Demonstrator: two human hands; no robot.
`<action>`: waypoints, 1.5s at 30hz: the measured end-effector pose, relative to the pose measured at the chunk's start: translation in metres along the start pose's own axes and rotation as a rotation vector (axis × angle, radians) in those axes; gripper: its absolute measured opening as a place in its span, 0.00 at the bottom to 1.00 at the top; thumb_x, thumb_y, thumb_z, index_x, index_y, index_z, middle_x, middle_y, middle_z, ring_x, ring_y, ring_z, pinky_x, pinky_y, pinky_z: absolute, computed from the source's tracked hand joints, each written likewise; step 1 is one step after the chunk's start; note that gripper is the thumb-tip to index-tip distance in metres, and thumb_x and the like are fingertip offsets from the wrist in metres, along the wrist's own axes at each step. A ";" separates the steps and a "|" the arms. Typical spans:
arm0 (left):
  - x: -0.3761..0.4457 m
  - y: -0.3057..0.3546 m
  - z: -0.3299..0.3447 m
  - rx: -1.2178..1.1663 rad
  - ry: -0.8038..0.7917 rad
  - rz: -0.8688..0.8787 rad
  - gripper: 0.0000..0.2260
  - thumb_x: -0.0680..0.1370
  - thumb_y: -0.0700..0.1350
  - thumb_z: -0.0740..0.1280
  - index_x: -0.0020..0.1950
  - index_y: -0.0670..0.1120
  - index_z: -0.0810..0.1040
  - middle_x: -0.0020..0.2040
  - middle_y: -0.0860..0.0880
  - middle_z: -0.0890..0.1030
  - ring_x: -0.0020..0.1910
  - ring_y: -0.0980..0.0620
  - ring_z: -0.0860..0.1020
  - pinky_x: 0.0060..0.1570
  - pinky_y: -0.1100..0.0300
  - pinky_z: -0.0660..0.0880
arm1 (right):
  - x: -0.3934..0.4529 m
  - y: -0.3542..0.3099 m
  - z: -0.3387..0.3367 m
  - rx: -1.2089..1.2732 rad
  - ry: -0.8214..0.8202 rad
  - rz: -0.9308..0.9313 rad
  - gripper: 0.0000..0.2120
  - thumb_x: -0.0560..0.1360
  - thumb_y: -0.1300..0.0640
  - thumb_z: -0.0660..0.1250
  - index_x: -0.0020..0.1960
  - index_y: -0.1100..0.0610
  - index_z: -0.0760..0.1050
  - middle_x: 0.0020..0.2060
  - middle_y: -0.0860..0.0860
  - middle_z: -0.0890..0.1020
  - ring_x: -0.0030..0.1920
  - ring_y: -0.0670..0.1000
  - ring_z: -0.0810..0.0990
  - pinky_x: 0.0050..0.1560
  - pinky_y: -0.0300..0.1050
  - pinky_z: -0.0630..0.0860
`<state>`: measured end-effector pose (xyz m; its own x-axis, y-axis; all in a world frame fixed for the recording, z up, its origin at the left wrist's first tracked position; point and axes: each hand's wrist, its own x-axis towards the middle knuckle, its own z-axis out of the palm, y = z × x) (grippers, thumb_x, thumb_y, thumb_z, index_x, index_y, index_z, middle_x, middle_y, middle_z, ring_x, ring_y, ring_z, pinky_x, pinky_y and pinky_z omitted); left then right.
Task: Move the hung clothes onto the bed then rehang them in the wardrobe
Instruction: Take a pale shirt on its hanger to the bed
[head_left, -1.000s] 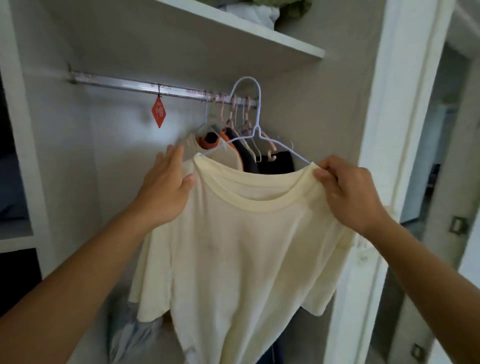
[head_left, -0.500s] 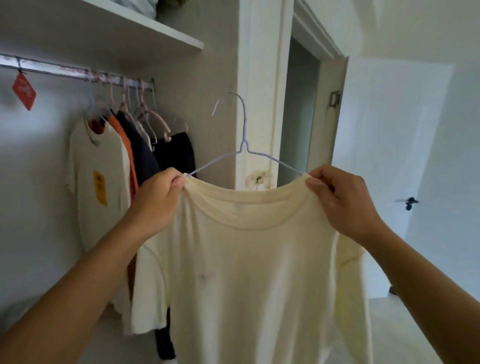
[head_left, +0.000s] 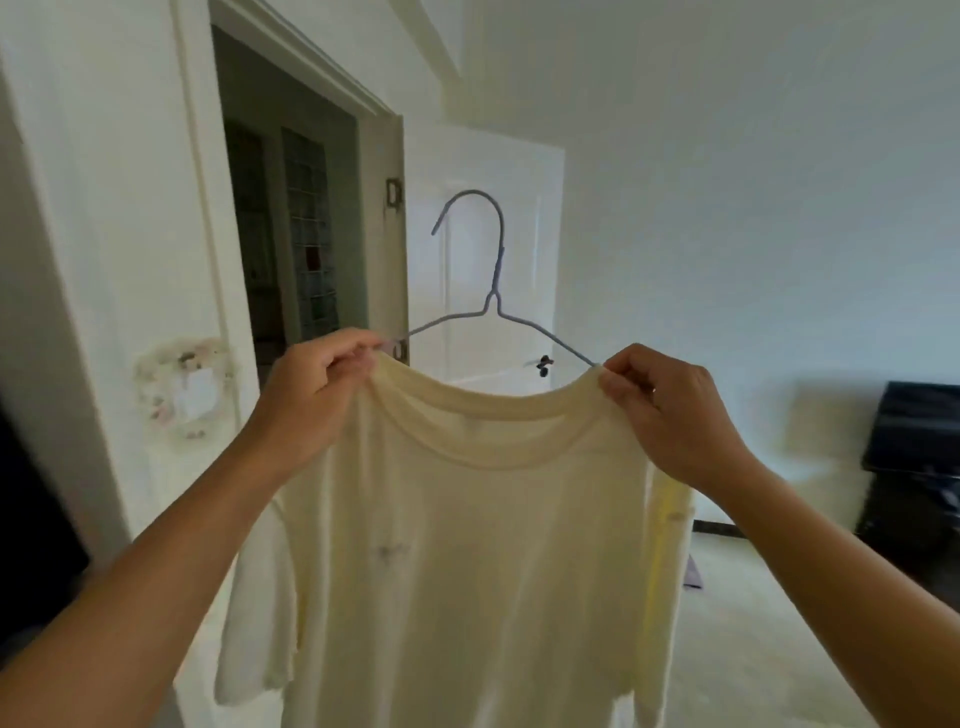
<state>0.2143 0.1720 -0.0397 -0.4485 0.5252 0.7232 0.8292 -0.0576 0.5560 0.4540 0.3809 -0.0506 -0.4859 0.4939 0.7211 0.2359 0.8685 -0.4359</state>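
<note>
- Head view: your left hand (head_left: 317, 395) and right hand (head_left: 670, 410) each pinch a shoulder of the cream T-shirt (head_left: 467, 545), hanging midair on its wire hanger (head_left: 491, 306).
- Keep it level; bed unseen.

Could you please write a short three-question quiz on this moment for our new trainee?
1. True or false: the wire hanger hooks onto a wardrobe rail.
2. Which hands grip the cream T-shirt? A) left only B) right only C) both
3. Fill in: the hanger's hook stands ___ the T-shirt's collar.

Key:
1. False; the hook is free in the air.
2. C; the left hand and the right hand each pinch a shoulder of the T-shirt.
3. above
</note>
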 end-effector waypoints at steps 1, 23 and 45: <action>0.002 0.012 0.023 -0.022 -0.018 0.011 0.10 0.82 0.43 0.62 0.55 0.55 0.81 0.45 0.65 0.81 0.45 0.68 0.77 0.44 0.70 0.71 | -0.005 0.016 -0.017 -0.020 -0.001 0.017 0.04 0.80 0.55 0.66 0.46 0.51 0.79 0.33 0.45 0.81 0.36 0.45 0.77 0.39 0.44 0.74; 0.044 0.209 0.451 -0.443 -0.537 0.275 0.07 0.81 0.43 0.65 0.47 0.52 0.82 0.40 0.53 0.83 0.41 0.50 0.79 0.44 0.59 0.77 | -0.113 0.252 -0.300 -0.461 0.314 0.420 0.05 0.79 0.57 0.67 0.45 0.50 0.79 0.34 0.43 0.80 0.38 0.39 0.77 0.38 0.27 0.71; 0.022 0.359 0.768 -0.628 -0.961 0.568 0.04 0.79 0.43 0.67 0.48 0.49 0.82 0.39 0.52 0.81 0.40 0.57 0.78 0.38 0.66 0.68 | -0.220 0.420 -0.427 -0.833 0.480 0.893 0.01 0.76 0.55 0.70 0.46 0.50 0.81 0.37 0.43 0.82 0.39 0.44 0.78 0.44 0.44 0.72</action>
<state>0.7580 0.8154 -0.1391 0.5531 0.6790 0.4828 0.4068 -0.7258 0.5547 1.0190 0.6545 -0.1624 0.4128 0.7238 0.5529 0.8479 -0.0837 -0.5235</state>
